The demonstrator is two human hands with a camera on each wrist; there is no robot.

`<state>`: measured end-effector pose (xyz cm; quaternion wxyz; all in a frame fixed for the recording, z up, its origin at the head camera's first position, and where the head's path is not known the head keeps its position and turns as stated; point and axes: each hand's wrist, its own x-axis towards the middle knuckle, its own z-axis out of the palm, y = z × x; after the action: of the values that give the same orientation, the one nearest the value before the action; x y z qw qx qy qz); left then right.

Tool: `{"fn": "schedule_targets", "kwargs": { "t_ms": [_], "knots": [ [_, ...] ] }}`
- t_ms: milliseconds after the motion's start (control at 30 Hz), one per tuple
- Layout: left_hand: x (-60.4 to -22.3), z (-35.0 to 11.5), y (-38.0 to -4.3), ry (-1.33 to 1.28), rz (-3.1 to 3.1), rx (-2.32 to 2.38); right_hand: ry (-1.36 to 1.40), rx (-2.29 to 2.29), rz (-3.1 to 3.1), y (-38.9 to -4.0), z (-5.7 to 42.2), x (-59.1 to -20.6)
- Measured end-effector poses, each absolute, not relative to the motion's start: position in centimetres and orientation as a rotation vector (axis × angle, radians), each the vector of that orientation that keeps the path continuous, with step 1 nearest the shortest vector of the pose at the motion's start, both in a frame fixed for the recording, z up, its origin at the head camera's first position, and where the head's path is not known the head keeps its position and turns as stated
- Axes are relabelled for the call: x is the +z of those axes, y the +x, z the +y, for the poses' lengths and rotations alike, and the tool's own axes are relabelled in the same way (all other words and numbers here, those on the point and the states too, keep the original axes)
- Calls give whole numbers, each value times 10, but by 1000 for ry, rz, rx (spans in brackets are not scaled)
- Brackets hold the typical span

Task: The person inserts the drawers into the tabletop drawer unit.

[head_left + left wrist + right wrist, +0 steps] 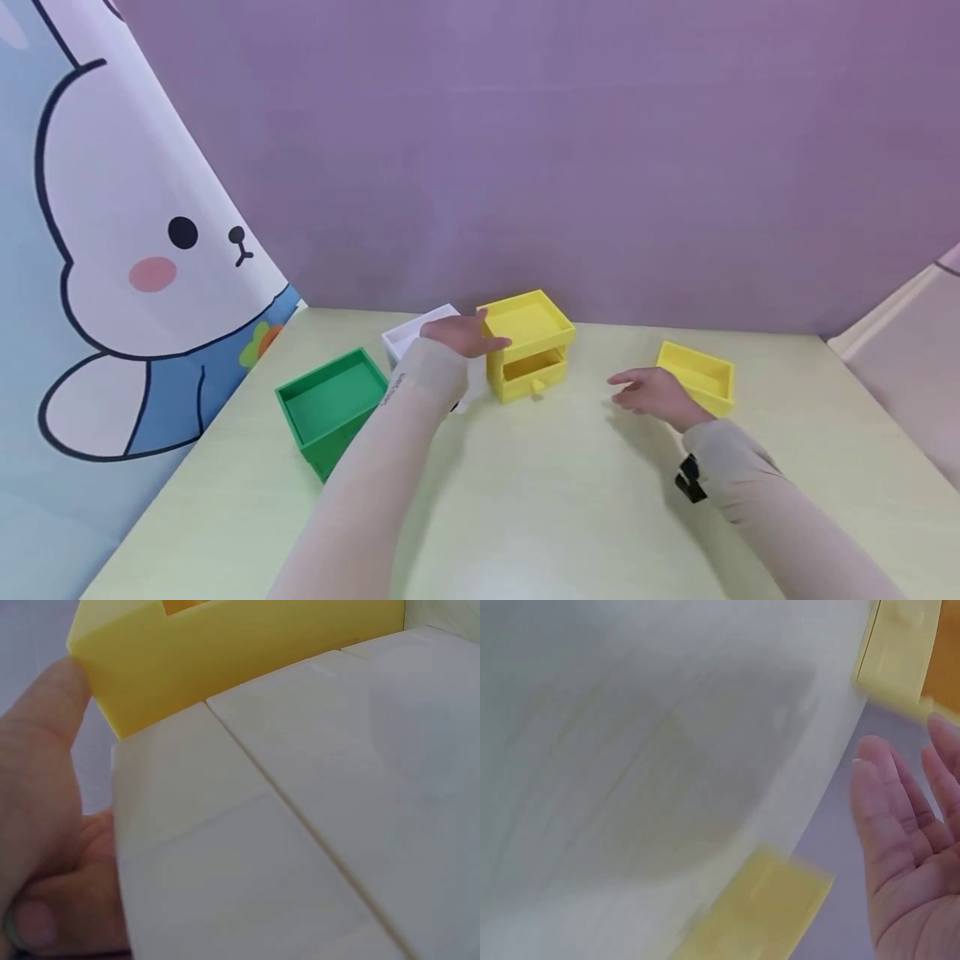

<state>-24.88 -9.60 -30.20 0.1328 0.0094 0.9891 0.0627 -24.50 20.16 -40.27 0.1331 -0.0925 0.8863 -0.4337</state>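
Observation:
A yellow toy cabinet [528, 342] stands at the table's far middle, with an upper slot open and a knobbed drawer below it. My left hand [459, 335] reaches over a white cabinet [414, 332] and touches the yellow one's left side with outstretched digits. In the left wrist view, one straight digit [56, 701] meets the yellow cabinet's corner, while other fingers are partly hidden by the white cabinet. To the right, my right hand [654, 393] hovers with nothing in its fingers. A loose yellow drawer [699, 375] lies just behind that hand, partly covered by it.
A green cabinet [333, 404] with a tray-like top sits at the left, partly behind my left forearm. The pale table [540, 500] ends at a purple backdrop [525, 167]. On the left hangs a cloth [120, 250] with a cartoon rabbit.

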Motion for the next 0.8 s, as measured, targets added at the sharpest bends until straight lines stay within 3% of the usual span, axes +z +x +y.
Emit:
{"fn": "schedule_targets", "kwargs": {
  "t_ms": [333, 800],
  "knots": [
    [-299, -103, -244, -31, 2848, 265, -195, -1287, 2583, -229, 267, -400],
    [-300, -95, -242, -56, 2855, 309, -65, -1402, 2453, -220, 304, -414]
  ]
}}
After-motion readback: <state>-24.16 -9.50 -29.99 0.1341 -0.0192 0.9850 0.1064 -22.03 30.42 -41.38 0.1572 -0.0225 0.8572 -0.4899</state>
